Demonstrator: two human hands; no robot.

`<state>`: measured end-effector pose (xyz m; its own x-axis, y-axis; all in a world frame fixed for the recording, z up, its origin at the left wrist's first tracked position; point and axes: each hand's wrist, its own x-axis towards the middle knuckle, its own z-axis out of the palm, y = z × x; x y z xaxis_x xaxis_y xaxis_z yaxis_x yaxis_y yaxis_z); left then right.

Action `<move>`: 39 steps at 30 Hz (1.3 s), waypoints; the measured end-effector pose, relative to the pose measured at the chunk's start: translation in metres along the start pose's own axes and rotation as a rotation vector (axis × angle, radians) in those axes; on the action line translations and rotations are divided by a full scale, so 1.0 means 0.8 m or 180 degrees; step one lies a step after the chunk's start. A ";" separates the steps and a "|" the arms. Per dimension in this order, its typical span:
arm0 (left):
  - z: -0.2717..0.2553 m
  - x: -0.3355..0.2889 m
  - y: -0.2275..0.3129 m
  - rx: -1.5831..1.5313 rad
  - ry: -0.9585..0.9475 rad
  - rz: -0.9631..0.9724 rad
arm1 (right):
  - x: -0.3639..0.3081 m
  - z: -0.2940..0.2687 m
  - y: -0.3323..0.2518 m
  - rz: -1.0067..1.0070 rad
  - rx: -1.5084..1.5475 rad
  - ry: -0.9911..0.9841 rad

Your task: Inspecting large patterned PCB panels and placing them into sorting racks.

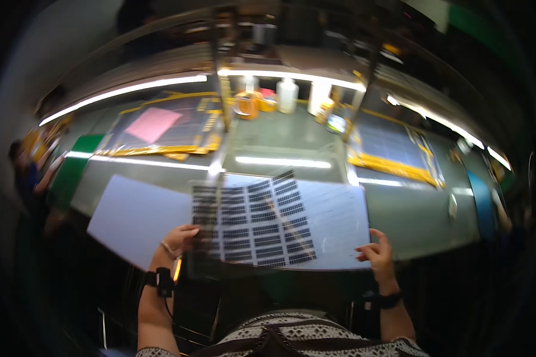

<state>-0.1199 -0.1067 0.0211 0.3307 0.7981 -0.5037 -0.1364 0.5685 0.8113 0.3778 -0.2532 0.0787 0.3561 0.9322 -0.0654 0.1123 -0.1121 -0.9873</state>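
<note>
Patterned sheet (256,220), marked with dark gridded blocks, is pinched at its left edge by the left hand (181,239) and is seen overlapping a pale panel (339,226) at the near side of the green surface (268,140), while the right hand (380,259) is poised half-curled at the panel's right edge, where any grasp cannot be told. Positioning of the sheet against the panel appears to be in hand, and for the next move a light, level, two-sided hold seems called for.
</note>
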 end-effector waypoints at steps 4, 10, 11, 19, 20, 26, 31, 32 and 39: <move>0.022 -0.012 0.031 0.1012 -0.0798 -0.0239 | -0.044 -0.037 0.084 0.0938 0.0485 0.0120; 0.041 0.060 0.032 0.0811 0.0549 0.0410 | -0.070 -0.048 0.099 0.0931 0.0685 0.0488; 0.047 0.079 0.033 0.1015 0.0912 0.0905 | -0.063 -0.049 0.095 0.0830 0.0588 0.0617; 0.082 0.129 0.080 0.1634 0.0935 0.1907 | -0.038 -0.061 0.120 0.0082 -0.0979 0.1136; 0.080 0.131 0.083 0.1669 0.0932 0.1927 | -0.038 -0.060 0.121 0.0112 -0.1049 0.1151; 0.068 0.145 0.085 0.1545 0.0808 0.2013 | -0.036 -0.060 0.112 0.0796 -0.0322 0.0962; 0.112 0.142 0.086 0.1596 0.1084 0.1873 | -0.035 -0.062 0.111 0.0592 -0.0753 0.0979; 0.103 0.143 0.086 0.1650 0.1226 0.1776 | -0.029 -0.056 0.110 0.0358 -0.0986 0.0935; 0.070 0.218 0.028 0.3070 0.2164 0.2376 | -0.036 -0.058 0.126 0.0086 -0.1308 0.0990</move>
<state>-0.0133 0.0338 -0.0319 -0.0848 0.9453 0.3149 0.7035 -0.1670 0.6908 0.4222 -0.3075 -0.0119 0.6159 0.7876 0.0178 0.4321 -0.3189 -0.8435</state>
